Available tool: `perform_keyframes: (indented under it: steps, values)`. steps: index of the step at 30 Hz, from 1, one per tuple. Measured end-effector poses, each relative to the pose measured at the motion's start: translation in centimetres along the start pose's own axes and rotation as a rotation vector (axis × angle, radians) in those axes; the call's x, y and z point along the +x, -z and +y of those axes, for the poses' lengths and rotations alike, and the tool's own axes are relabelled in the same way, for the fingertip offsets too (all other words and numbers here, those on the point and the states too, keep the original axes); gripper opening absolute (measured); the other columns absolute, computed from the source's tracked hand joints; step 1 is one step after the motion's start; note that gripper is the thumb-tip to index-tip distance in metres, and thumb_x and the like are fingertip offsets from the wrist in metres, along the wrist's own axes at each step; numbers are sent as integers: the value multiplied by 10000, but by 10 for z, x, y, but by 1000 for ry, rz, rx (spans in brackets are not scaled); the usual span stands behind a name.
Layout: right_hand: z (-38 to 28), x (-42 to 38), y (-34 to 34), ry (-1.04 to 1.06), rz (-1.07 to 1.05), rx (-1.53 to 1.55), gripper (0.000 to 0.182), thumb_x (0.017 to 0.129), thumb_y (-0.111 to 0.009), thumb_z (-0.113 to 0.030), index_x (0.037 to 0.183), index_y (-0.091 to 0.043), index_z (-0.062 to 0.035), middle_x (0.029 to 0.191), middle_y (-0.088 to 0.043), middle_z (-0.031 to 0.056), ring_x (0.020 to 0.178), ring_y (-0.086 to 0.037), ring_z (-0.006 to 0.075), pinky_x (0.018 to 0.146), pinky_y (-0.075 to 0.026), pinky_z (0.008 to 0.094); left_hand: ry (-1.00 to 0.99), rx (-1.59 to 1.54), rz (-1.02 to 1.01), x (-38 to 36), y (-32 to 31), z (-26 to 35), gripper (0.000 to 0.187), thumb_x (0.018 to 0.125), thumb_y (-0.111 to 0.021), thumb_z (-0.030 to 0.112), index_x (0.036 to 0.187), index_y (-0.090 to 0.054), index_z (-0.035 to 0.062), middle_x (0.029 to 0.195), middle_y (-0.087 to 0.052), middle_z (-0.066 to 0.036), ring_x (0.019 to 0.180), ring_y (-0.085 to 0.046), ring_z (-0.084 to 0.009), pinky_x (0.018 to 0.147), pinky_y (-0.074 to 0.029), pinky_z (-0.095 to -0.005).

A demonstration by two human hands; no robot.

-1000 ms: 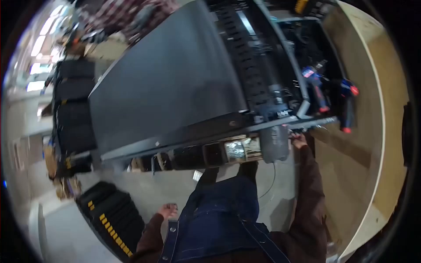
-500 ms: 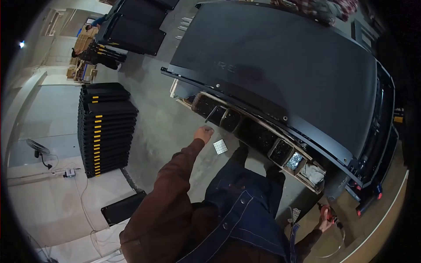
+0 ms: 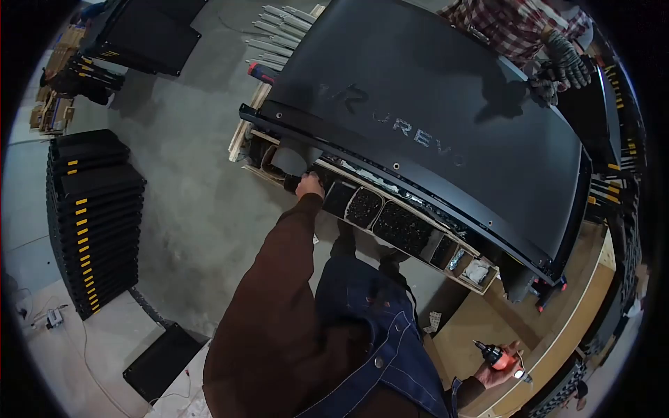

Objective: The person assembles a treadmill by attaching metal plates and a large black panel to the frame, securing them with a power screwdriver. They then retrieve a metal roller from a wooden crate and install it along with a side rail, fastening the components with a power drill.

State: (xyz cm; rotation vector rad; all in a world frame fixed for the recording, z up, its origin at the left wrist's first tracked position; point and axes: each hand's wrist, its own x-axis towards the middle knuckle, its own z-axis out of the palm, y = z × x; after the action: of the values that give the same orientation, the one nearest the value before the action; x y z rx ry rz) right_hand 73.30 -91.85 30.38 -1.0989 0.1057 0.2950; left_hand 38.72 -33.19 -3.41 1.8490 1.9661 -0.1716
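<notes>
My left hand (image 3: 310,185) reaches down into a dark parts bin at the left part of the bin row, under the panel's near edge. Its fingertips are hidden there, so whether they grip anything does not show. At lower right, my right hand (image 3: 496,375) is wrapped round a red-and-black power screwdriver (image 3: 499,357), its tip pointing up and left. Beside the left hand, a bin of small dark fasteners (image 3: 364,207) and a larger bin of black parts (image 3: 402,226) sit in a wooden rack. Above them lies a large black panel (image 3: 418,90) with pale lettering.
A co-worker's gloved hands (image 3: 566,63) are at the panel's far right edge. Stacked black panels with yellow tags (image 3: 97,230) stand at left. Metal rails (image 3: 279,38) lie at upper left of the panel. A wooden workbench (image 3: 481,327) runs at right.
My left hand has moved forward from above the floor into the bin. My right hand has turned, bringing the screwdriver into clearer view. The view has shifted, and the co-worker's gloved hands now show.
</notes>
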Motion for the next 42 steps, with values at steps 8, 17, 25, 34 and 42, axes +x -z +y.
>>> perform_keyframes:
  steps: [8, 17, 25, 34, 42]
  values:
    - [55, -3, -141, 19, -207, -6, 540, 956, -654, -157, 1439, -435, -55, 1232, -593, 117, 1044, -590, 252, 992, -473, 413, -106, -533, -28, -19, 14, -28, 244, 899, -662, 235, 1050, -600, 53, 912, -720, -188, 894, -713, -335, 779, -563, -452]
    - [89, 21, -279, -158, -511, 335, 329, 969, -634, -175, 1258, -511, -78, 1164, -573, 86, 1024, -591, 242, 1048, -448, 450, -223, -1505, -1282, -243, 168, 150, 286, 1007, -613, 115, 1261, -613, -14, 1059, -702, -154, 990, -702, -244, 905, -583, -377]
    - [68, 50, -275, -158, -543, 426, 346, 935, -668, -156, 1249, -535, -94, 1145, -616, 90, 996, -621, 242, 1035, -456, 463, -221, -1813, -1451, -308, 162, 200, 283, 968, -685, 151, 1203, -631, 3, 1036, -703, -103, 957, -700, -202, 878, -591, -352]
    - [71, 80, -226, -278, -268, 430, 273, 931, -664, -106, 1184, -562, -94, 1080, -664, 106, 952, -638, 237, 960, -528, 470, -949, -1159, -47, -356, 155, 248, 128, 918, -699, 3, 1045, -698, -19, 961, -721, -83, 867, -697, -161, 749, -567, -293]
    - [74, 97, -219, -243, -272, 285, 325, 907, -684, -91, 1202, -546, -93, 1074, -665, 97, 941, -640, 232, 960, -521, 459, -470, -1336, -810, -337, 141, 264, 179, 961, -675, 71, 1087, -657, -54, 979, -706, -85, 867, -697, -161, 793, -595, -325]
